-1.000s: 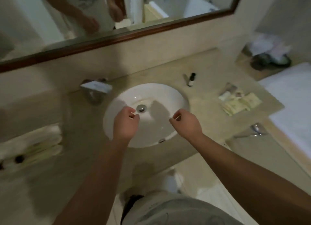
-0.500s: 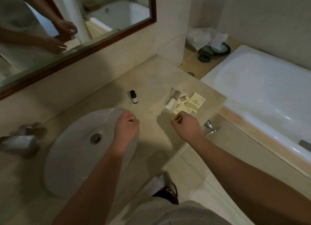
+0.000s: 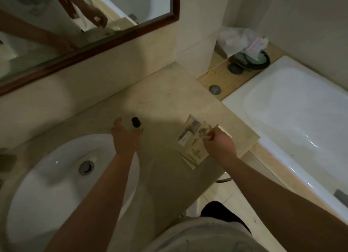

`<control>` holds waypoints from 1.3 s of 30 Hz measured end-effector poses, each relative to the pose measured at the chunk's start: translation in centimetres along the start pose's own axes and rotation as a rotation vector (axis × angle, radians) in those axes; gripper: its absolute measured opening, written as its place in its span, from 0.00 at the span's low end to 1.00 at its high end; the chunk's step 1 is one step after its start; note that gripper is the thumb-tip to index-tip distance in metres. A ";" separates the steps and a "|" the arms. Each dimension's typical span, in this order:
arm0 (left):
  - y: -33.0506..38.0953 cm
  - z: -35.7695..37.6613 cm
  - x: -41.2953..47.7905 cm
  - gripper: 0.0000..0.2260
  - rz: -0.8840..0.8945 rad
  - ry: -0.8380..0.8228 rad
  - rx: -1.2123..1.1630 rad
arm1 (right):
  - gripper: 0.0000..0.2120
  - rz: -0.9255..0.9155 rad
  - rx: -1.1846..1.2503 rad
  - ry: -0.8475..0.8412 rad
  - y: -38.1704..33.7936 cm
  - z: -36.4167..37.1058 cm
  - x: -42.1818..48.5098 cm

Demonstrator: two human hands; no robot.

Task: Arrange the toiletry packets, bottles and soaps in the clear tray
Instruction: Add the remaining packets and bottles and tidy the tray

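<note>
A white bathtub (image 3: 293,120) fills the right side, its far end cut off by the frame edge. The beige stone counter (image 3: 162,93) runs from the lower left to the tub, and the white oval sink (image 3: 56,186) set in it is cut off at the left and bottom. A wood-framed mirror (image 3: 175,5) hangs above, showing blurred reflections of the person's arms. On the wooden ledge (image 3: 222,76) behind the tub sits a crumpled white plastic bag (image 3: 239,41) over some dark round object that is too hidden to name.

The clear tray (image 3: 190,127) lies on the counter near its right end; its edges are faint and hard to trace against the stone. In and around it lie cream toiletry packets (image 3: 194,154), one carrying a dark printed mark and a line of writing too small and blurred to read. A pale tube or bottle (image 3: 185,137) lies among them.

The right hand (image 3: 220,146) is over the tray, thumb and forefinger pinching what seems to be a thin pale item, possibly a packet corner; the blur hides what it is. The left hand (image 3: 125,137) rests on the counter at the sink's rim, fingers spread, cupping toward a small black-capped bottle (image 3: 135,122) standing upright just beside its fingertips; contact cannot be told.
</note>
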State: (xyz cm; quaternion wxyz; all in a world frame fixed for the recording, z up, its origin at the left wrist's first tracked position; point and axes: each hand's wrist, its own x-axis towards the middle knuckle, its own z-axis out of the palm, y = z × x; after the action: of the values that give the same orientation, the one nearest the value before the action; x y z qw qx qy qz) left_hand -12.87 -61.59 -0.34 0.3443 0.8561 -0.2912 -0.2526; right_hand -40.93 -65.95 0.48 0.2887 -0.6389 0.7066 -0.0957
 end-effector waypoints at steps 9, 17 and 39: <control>1.4 2.7 1.5 0.28 -0.072 0.043 -0.010 | 0.26 -0.296 -0.395 -0.205 2.6 -1.7 5.1; 2.5 5.0 0.4 0.09 -0.130 0.065 0.074 | 0.12 -0.418 -0.669 -0.288 3.7 -2.5 8.7; -2.5 -13.1 -16.1 0.13 -0.191 0.431 -0.332 | 0.06 -1.020 -0.092 -0.823 -15.7 1.8 -8.2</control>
State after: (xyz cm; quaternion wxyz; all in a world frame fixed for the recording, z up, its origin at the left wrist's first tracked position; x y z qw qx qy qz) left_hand -15.11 -43.50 9.89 0.5085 0.8454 -0.0839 -0.1402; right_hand -26.56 -60.26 9.26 0.4261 -0.8899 0.1504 0.0621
